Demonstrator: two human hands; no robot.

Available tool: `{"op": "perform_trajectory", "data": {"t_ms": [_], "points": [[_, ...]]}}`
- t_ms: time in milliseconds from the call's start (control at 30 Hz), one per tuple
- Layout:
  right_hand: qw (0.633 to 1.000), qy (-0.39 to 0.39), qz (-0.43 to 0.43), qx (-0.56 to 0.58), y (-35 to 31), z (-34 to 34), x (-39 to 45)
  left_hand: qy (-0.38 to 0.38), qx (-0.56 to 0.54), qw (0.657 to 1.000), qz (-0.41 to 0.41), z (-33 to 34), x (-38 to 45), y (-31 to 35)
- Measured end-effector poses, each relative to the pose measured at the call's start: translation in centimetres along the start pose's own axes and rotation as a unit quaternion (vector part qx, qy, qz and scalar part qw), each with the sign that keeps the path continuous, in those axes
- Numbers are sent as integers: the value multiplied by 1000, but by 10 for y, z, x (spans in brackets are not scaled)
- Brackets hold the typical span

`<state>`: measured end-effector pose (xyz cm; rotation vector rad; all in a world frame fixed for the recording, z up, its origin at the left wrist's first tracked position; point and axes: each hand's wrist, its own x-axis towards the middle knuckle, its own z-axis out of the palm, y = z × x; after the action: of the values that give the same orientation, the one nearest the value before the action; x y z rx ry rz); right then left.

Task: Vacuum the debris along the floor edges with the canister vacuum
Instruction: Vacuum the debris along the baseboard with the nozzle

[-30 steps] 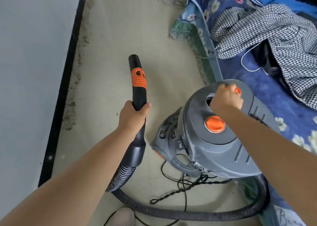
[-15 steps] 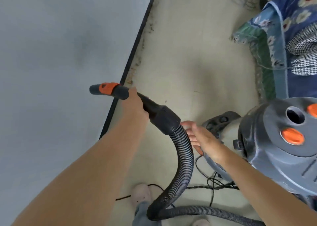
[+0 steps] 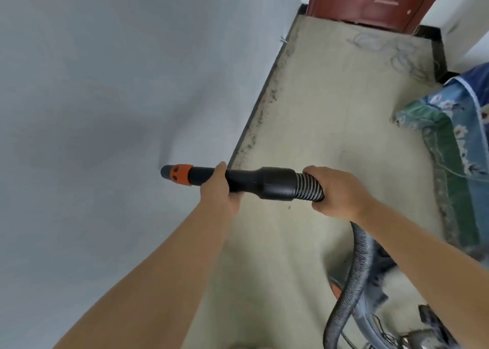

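I hold the black vacuum nozzle [image 3: 251, 180] level across the middle of the view, its orange-collared tip [image 3: 180, 175] pointing left at the wall. My left hand [image 3: 218, 187] grips the nozzle tube. My right hand [image 3: 334, 189] is closed around the ribbed hose [image 3: 354, 272] just behind the cuff. The hose drops down to the grey canister [image 3: 381, 295], which shows blurred at the lower right, mostly hidden by my right arm. Dark debris [image 3: 260, 118] lies in a strip along the black baseboard.
A grey-white wall [image 3: 105, 110] fills the left. Black baseboard [image 3: 254, 126] runs up to a red-brown door [image 3: 370, 1]. A flowered bed cover [image 3: 455, 147] hangs at the right edge. Scuff marks [image 3: 389, 49] mark the floor near the door.
My right hand left the canister and took hold of the hose behind the cuff. The nozzle swung from pointing forward to pointing left at the wall. The view lifted toward the door.
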<state>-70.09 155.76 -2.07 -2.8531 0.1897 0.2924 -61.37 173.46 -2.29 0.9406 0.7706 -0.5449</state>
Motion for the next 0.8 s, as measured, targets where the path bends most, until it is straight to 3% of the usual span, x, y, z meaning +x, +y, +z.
{"op": "perform_trajectory", "data": {"t_ms": [133, 267, 467, 700, 800], "points": [[1000, -17, 2, -15, 13, -29, 44, 31, -43, 997, -52, 27, 18, 24], [997, 16, -4, 71, 27, -39, 87, 59, -59, 996, -34, 65, 44, 45], [998, 12, -60, 2, 84, -57, 146, 66, -8, 998, -21, 141, 85, 50], [996, -65, -48, 25, 143, -76, 209, 49, 26, 998, -29, 217, 138, 43], [998, -49, -29, 7, 165, -69, 228, 51, 77, 995, -28, 247, 169, 46]]}}
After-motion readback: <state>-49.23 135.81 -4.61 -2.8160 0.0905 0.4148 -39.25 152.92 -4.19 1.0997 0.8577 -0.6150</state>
